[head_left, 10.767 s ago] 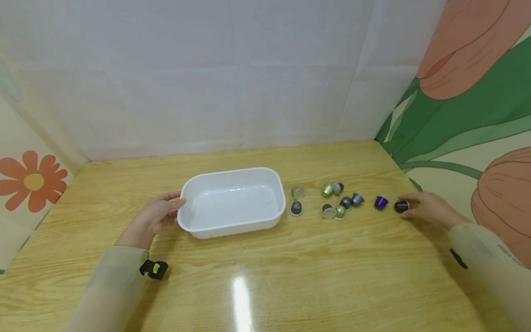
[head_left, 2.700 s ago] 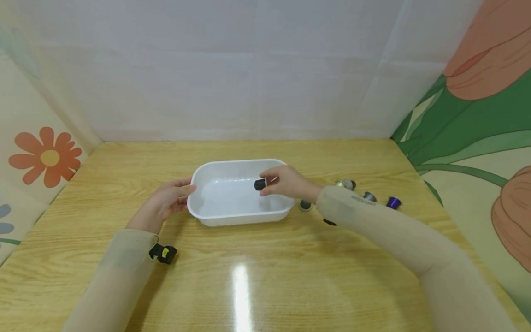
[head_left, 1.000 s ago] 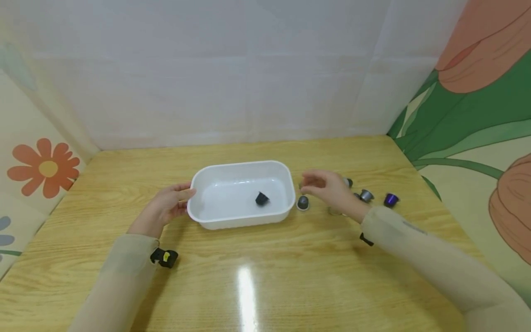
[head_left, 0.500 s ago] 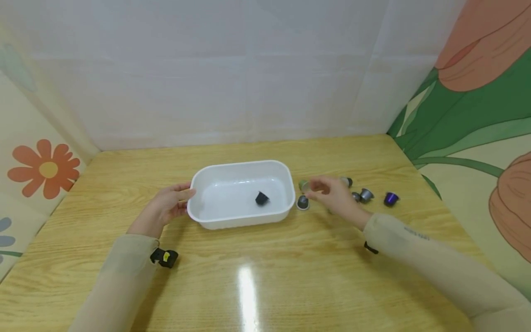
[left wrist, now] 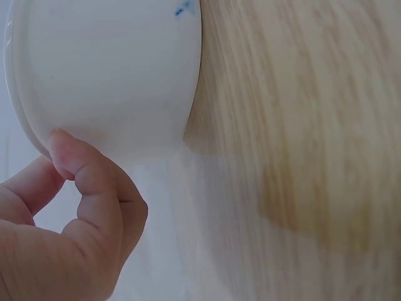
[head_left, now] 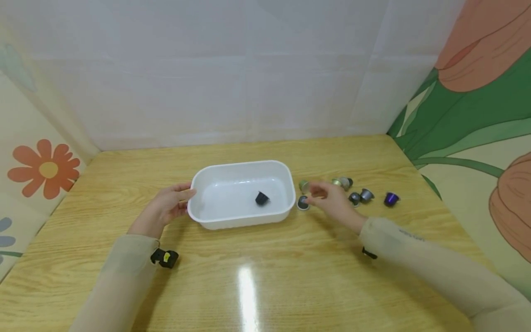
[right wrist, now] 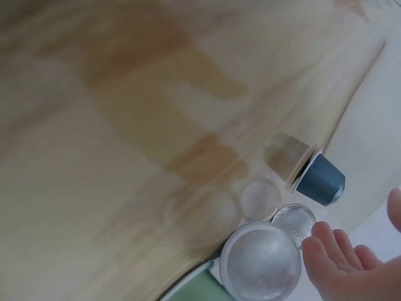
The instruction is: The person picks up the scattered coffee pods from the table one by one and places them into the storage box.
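Observation:
At the left end of a white plastic basin, my left hand pinches the rim between thumb and fingers; the left wrist view shows this grip on the rim closely. A black coffee capsule lies on its side inside the basin. Just right of the basin, a dark grey coffee capsule stands on its lid, with a green capsule behind it. My right hand is beside these two, thumb and fingers parted. In the right wrist view the dark capsule sits apart from the fingertips.
Behind the right hand are several more capsules, among them a silver-grey one, a dark one and a pale green one. A purple capsule lies farthest right. The wooden table ends at a white backdrop.
My right hand carried the black capsule from the far right into the basin, let go, and came back to the capsules. Lately it shifted slightly nearer the front. The left hand keeps its rim grip.

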A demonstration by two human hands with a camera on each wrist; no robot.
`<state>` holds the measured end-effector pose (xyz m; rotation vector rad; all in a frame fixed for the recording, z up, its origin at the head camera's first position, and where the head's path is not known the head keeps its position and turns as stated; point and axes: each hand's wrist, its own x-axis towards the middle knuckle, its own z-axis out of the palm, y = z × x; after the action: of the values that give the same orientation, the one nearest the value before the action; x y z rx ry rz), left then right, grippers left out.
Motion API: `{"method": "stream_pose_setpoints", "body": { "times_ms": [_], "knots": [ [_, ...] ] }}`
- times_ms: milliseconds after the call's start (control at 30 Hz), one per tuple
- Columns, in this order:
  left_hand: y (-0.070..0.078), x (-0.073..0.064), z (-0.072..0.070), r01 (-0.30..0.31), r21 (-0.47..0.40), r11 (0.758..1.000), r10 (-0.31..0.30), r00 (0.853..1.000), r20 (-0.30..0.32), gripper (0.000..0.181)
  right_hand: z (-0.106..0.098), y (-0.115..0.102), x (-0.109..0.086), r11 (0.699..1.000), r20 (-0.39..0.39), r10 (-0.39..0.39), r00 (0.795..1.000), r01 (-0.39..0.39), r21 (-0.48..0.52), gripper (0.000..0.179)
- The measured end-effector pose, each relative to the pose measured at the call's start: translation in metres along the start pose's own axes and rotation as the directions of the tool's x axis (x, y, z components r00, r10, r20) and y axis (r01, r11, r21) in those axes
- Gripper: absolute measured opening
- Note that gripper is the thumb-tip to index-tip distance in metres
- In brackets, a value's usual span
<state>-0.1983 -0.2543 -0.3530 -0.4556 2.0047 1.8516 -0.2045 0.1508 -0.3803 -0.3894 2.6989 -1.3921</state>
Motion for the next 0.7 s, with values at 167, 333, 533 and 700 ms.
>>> {"method": "stream_pose_setpoints", "body": {
  "times_ms": [167, 333, 533, 700],
  "knots": [
    [-0.001, 0.001, 0.000, -0.009, -0.006, 1.000, 0.009, 1.000, 0.007, 0.063, -0.004, 0.004, -0.002, 1.000, -0.031, 0.002, 1.000, -0.003, -0.027, 0.047],
    [-0.001, 0.001, -0.001, -0.010, -0.008, 1.000, 0.010, 1.000, 0.021, 0.063, -0.010, 0.005, -0.005, 0.999, -0.046, 0.023, 0.999, -0.024, -0.028, 0.050],
    [-0.001, 0.002, -0.002, -0.010, 0.000, 1.000, 0.010, 1.000, 0.024, 0.064, -0.018, 0.009, -0.009, 0.999, -0.076, 0.025, 0.997, -0.028, -0.039, 0.049],
    [-0.002, 0.003, -0.003, -0.006, 0.009, 1.000, 0.006, 1.000, 0.021, 0.064, -0.025, 0.015, -0.013, 0.998, -0.080, 0.017, 0.997, -0.021, -0.054, 0.049]
  ]
}}
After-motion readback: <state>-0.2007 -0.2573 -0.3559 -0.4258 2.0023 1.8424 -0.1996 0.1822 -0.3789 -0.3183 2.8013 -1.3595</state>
